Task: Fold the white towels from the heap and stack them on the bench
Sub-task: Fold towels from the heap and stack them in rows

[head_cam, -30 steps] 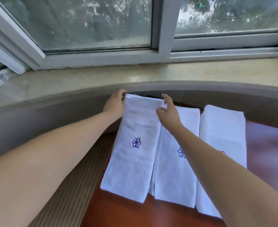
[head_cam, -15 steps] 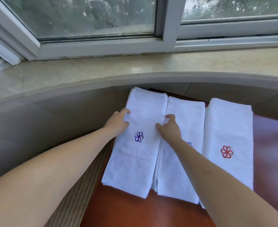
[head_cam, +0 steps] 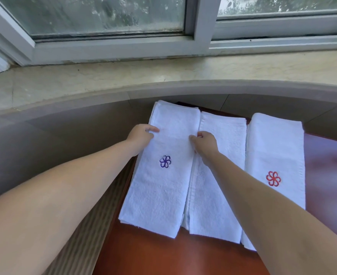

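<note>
Three folded towel stacks on a reddish-brown surface (head_cam: 163,259) below a stone sill (head_cam: 243,68) and window (head_cam: 104,14).
Left hand (head_cam: 140,135) and right hand (head_cam: 205,142), each grip curled, pinch the sides of the blue-flower towel (head_cam: 161,185); half a second ago they sat nearer its emblem.

A pale stone windowsill (head_cam: 163,74) curves across the view. Above it, a white-framed sliding window (head_cam: 201,26) shows blurred green trees (head_cam: 104,10) outside.
</note>
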Demonstrator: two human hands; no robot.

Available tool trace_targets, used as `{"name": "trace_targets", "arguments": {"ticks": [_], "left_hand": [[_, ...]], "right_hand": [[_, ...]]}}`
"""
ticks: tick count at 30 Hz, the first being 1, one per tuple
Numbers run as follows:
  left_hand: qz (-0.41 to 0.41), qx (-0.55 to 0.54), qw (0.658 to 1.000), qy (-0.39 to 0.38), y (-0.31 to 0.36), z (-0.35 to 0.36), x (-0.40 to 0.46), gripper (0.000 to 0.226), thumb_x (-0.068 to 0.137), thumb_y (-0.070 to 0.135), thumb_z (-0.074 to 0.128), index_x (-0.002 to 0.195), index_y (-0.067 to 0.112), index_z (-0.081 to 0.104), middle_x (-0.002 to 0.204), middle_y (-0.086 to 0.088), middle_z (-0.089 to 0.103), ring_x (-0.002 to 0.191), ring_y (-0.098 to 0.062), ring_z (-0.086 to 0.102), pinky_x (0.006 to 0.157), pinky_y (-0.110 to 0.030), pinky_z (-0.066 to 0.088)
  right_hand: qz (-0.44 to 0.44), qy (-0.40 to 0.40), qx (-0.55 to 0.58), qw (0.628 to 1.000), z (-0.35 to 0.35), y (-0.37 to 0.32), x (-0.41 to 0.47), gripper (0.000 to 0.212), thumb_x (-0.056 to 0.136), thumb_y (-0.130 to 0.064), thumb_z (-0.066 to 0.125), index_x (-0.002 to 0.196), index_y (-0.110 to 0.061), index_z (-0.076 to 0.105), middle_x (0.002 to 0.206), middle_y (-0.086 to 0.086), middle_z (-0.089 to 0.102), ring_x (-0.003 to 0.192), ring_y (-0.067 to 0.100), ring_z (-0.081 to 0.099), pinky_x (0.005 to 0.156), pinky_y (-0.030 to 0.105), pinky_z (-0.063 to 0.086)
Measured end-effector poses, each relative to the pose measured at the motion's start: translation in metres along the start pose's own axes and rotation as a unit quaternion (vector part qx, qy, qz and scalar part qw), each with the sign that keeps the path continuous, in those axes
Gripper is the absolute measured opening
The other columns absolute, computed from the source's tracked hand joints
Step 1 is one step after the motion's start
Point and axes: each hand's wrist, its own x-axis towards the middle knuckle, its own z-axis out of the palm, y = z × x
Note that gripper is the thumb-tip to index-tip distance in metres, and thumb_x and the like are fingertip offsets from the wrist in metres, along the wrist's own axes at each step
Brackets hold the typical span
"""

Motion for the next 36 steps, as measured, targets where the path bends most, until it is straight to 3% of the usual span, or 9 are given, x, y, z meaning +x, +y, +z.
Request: {"name": "trace_targets", "arguments": {"ticks": [6, 10, 13, 17, 19, 21, 24, 30, 36], "left_hand": [[0.019, -0.006, 1.0, 0.016, -0.007, 0.004, 0.005, 0.033, 0.105, 0.01, 0.05, 0.11, 0.033, 0.073, 0.145, 0.001, 0.056, 0.107, 0.0, 0.052, 0.07, -0.01, 0.04], [0.055, 0.072, 0.996, -0.018, -0.011, 0.002, 0.0, 0.032, 0.104, 0.015, 0.051, 0.126, 0.033, 0.065, 0.15, 0.004, 0.048, 0.13, -0.015, 0.05, 0.09, -0.021, 0.041], [0.097, 0.182, 0.978, -0.033, -0.017, 0.004, -0.016, 0.045, 0.1, 0.017, 0.054, 0.141, 0.034, 0.051, 0.159, 0.004, 0.023, 0.137, -0.022, 0.037, 0.097, -0.027, 0.039], [0.204, 0.401, 0.893, -0.025, -0.04, 0.008, -0.058, 0.057, 0.101, 0.018, 0.049, 0.154, 0.033, 0.037, 0.168, -0.001, 0.007, 0.154, -0.028, 0.005, 0.122, -0.044, 0.022], [0.232, 0.447, 0.862, -0.057, -0.055, 0.01, -0.082, 0.059, 0.104, 0.02, 0.043, 0.16, 0.034, 0.027, 0.17, 0.001, 0.006, 0.156, -0.026, 0.002, 0.125, -0.042, 0.014], [0.221, 0.456, 0.857, -0.087, -0.071, 0.009, -0.108, 0.06, 0.106, 0.024, 0.039, 0.162, 0.035, 0.02, 0.171, 0.002, 0.003, 0.157, -0.024, 0.0, 0.126, -0.041, 0.01], [0.213, 0.487, 0.842, -0.095, -0.095, 0.005, -0.154, 0.064, 0.103, 0.027, 0.043, 0.162, 0.034, 0.018, 0.171, 0.001, 0.003, 0.157, -0.026, 0.002, 0.126, -0.04, 0.013], [0.132, 0.464, 0.866, -0.13, -0.138, -0.002, -0.253, 0.062, 0.103, 0.028, 0.046, 0.161, 0.031, 0.025, 0.171, 0.002, 0.005, 0.156, -0.025, 0.001, 0.123, -0.041, 0.021], [0.112, 0.435, 0.88, -0.155, -0.142, -0.008, -0.348, 0.055, 0.103, 0.033, 0.046, 0.156, 0.03, 0.036, 0.163, 0.002, 0.034, 0.153, -0.024, 0.018, 0.122, -0.042, 0.026]], "right_hand": [[-0.035, 0.032, -0.038, 0.998, 0.009, 0.003, 0.007, 0.028, 0.099, -0.029, 0.053, 0.124, -0.018, 0.06, 0.109, -0.001, 0.066, 0.097, 0.022, 0.066, 0.083, 0.038, 0.056], [-0.034, 0.043, -0.076, 0.996, 0.014, 0.007, 0.005, 0.041, 0.099, -0.03, 0.054, 0.138, -0.019, 0.049, 0.121, 0.001, 0.065, 0.101, 0.022, 0.065, 0.082, 0.037, 0.056], [-0.104, 0.045, -0.106, 0.988, 0.019, 0.014, -0.016, 0.062, 0.096, -0.026, 0.06, 0.152, -0.029, 0.033, 0.144, -0.002, 0.044, 0.112, 0.019, 0.058, 0.087, 0.036, 0.053], [-0.234, 0.024, -0.375, 0.897, 0.03, 0.041, -0.058, 0.057, 0.099, -0.025, 0.053, 0.154, -0.024, 0.037, 0.165, 0.005, 0.02, 0.151, 0.027, 0.022, 0.122, 0.042, 0.025], [-0.282, 0.006, -0.446, 0.85, 0.035, 0.056, -0.082, 0.053, 0.102, -0.021, 0.044, 0.154, -0.02, 0.038, 0.167, 0.008, 0.022, 0.155, 0.029, 0.014, 0.127, 0.044, 0.008], [-0.284, -0.028, -0.457, 0.842, 0.039, 0.072, -0.108, 0.055, 0.102, -0.02, 0.041, 0.157, -0.018, 0.035, 0.167, 0.007, 0.023, 0.156, 0.028, 0.012, 0.127, 0.044, 0.005], [-0.273, -0.065, -0.481, 0.831, 0.043, 0.095, -0.151, 0.059, 0.101, -0.027, 0.046, 0.158, -0.02, 0.032, 0.167, 0.005, 0.022, 0.156, 0.027, 0.012, 0.127, 0.041, 0.007], [-0.243, -0.111, -0.516, 0.814, 0.047, 0.132, -0.247, 0.062, 0.097, -0.027, 0.052, 0.156, -0.022, 0.034, 0.165, 0.005, 0.025, 0.154, 0.027, 0.018, 0.125, 0.038, 0.012], [-0.16, -0.148, -0.514, 0.83, 0.028, 0.139, -0.351, 0.063, 0.098, -0.032, 0.055, 0.157, -0.023, 0.035, 0.156, 0.005, 0.042, 0.141, 0.028, 0.043, 0.115, 0.038, 0.034]]}}
